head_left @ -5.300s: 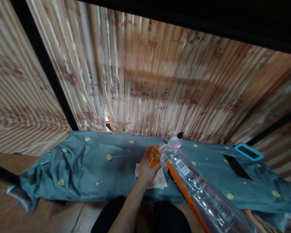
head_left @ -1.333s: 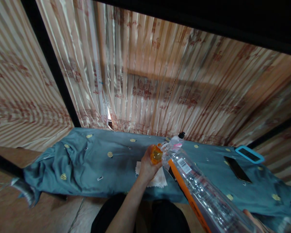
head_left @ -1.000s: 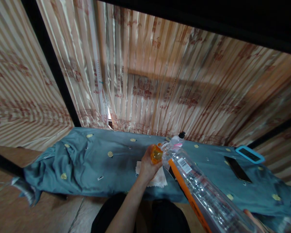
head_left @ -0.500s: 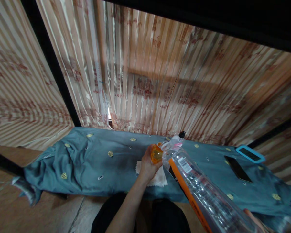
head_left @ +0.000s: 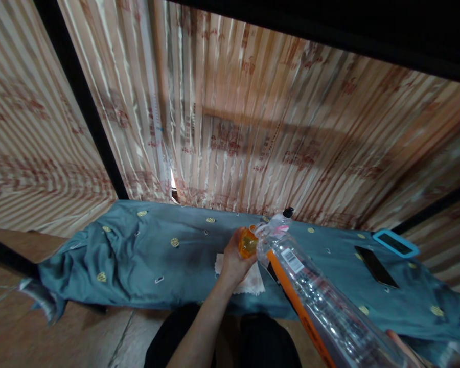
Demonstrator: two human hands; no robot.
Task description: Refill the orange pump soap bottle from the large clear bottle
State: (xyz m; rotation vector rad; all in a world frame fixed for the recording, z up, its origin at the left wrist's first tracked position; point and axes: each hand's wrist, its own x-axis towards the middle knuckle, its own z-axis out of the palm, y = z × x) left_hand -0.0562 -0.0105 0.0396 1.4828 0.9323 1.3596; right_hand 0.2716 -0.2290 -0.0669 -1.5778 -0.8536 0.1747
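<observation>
Little has moved since the earlier frame beyond a slight shift of view. The right hand (head_left: 401, 348) meets the big clear bottle (head_left: 322, 301) near its base, finger spread untellable; thin-walled, it likely flexes, best held mid-body. The left hand (head_left: 233, 263) curls snugly around the orange bottle (head_left: 247, 243), probably light, above the cloth (head_left: 255, 283).

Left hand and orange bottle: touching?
Touching. The head view shows the left hand curled around the side of the orange bottle, with no gap between them.
</observation>
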